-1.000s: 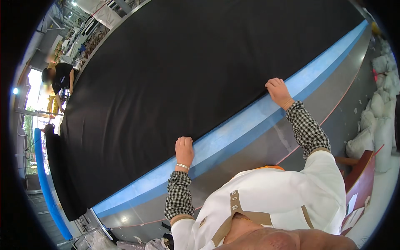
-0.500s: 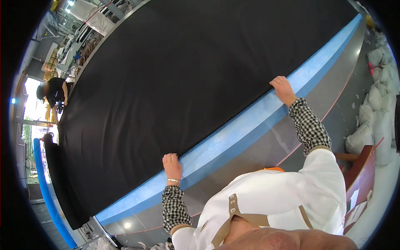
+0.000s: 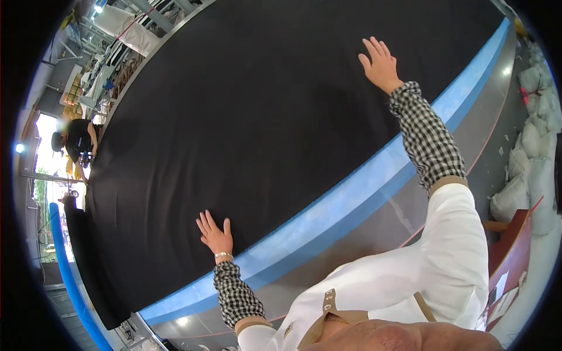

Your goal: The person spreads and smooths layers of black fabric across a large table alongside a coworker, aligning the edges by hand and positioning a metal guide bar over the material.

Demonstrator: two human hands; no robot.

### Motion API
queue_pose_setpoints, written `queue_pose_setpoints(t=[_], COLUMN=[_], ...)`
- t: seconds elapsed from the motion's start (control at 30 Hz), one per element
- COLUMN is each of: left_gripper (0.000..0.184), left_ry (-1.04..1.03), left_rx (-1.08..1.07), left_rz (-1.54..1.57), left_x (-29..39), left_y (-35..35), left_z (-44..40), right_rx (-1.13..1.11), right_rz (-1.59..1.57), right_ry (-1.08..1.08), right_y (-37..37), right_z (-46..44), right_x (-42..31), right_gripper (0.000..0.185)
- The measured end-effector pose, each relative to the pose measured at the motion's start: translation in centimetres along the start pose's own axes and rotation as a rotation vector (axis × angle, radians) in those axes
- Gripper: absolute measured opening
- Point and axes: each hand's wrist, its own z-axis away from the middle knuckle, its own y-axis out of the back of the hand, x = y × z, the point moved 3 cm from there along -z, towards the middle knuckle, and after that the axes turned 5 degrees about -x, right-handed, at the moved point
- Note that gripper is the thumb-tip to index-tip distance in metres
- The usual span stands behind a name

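A wide sheet of black fabric (image 3: 263,117) is spread over the table, with soft wrinkles toward the left. Below its near edge runs a band of blue layered material (image 3: 328,216). My left hand (image 3: 216,238) is open, its fingers spread over the black fabric near that edge. Farther up and to the right, my right hand (image 3: 380,65) is also open above or on the fabric; whether it touches cannot be made out. Neither hand holds anything. Checked sleeve covers reach both wrists.
A grey tabletop (image 3: 404,205) borders the blue band. At the far left a person (image 3: 79,140) in dark clothes leans at the table's end, by a black fabric roll (image 3: 96,269) and a blue tube (image 3: 69,281). White sacks (image 3: 530,158) are piled on the right.
Both hands have let go of the fabric's near edge and opened. My right hand has moved well up over the fabric; my left has shifted slightly left and up.
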Motion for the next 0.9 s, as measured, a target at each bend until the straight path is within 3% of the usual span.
queue_pose_setpoints(t=[0.2,0.23,0.3,0.33,0.37,0.4,0.43,0.47,0.5,0.53,0.67,0.7,0.77,0.8,0.87,0.9], left_gripper=[0.072,0.073,0.072,0.069,0.067,0.068,0.07,0.072,0.072,0.071,0.069,0.068,0.067,0.067,0.064,0.062], left_ry=[0.042,0.05,0.061,0.01,0.053,0.048,0.065,0.061,0.05,0.048,0.057,0.064,0.074,0.087,0.074,0.071], left_rx=[0.035,0.045,0.08,0.123,0.111,0.144,0.128,0.151,0.171,0.182,0.194,0.213,0.214,0.188,0.229,0.25], left_rz=[0.052,0.046,0.063,0.178,0.192,0.136,0.161,0.205,0.204,0.211,0.18,0.194,0.197,0.183,0.199,0.216], left_x=[-2.6,-2.7,-2.3,-1.5,-0.4,-0.9,-0.9,-1.6,-2.0,-2.3,-2.6,-2.9,-3.2,0.0,-1.8,-2.1], left_y=[-2.4,-2.5,-1.8,-0.8,0.7,0.0,0.3,0.0,-0.3,-0.4,-0.9,-1.0,-1.5,1.6,-0.4,-0.6], left_z=[-0.9,-0.7,0.2,-0.2,-0.3,-0.4,-0.5,-0.2,-0.1,0.0,0.1,0.3,0.5,-2.0,-0.1,0.0], right_rx=[-0.338,-0.162,-0.413,-0.294,-0.236,-0.011,-0.006,0.015,-0.171,-0.372,-0.578,-0.337,-0.245,-0.232,-0.43,-0.428], right_rz=[0.131,0.175,0.325,0.239,0.226,0.218,-0.097,0.103,0.043,0.24,0.34,0.343,0.134,0.017,0.132,0.117], right_ry=[-0.026,0.076,0.415,0.43,0.397,0.54,0.222,0.333,0.089,0.12,0.116,0.196,0.277,0.317,0.39,0.369], right_y=[-10.8,-11.0,-5.3,-5.4,-4.9,-5.3,-5.0,-8.1,-11.0,-11.4,-11.0,-11.0,-9.4,-8.1,-8.7,-8.6], right_z=[4.1,4.4,2.1,0.8,-1.1,-2.1,-3.3,-2.9,-0.9,0.8,-0.9,-1.0,1.2,-1.7,7.6,8.4], right_x=[-0.1,0.2,-1.5,-0.3,-0.7,0.0,-1.2,0.6,0.3,-0.7,-1.5,-2.4,-8.7,-9.8,-13.1,-13.6], right_gripper=[0.057,0.044,0.025,0.015,0.016,0.019,0.024,0.039,0.052,0.059,0.056,0.055,0.055,0.054,0.054,0.054])
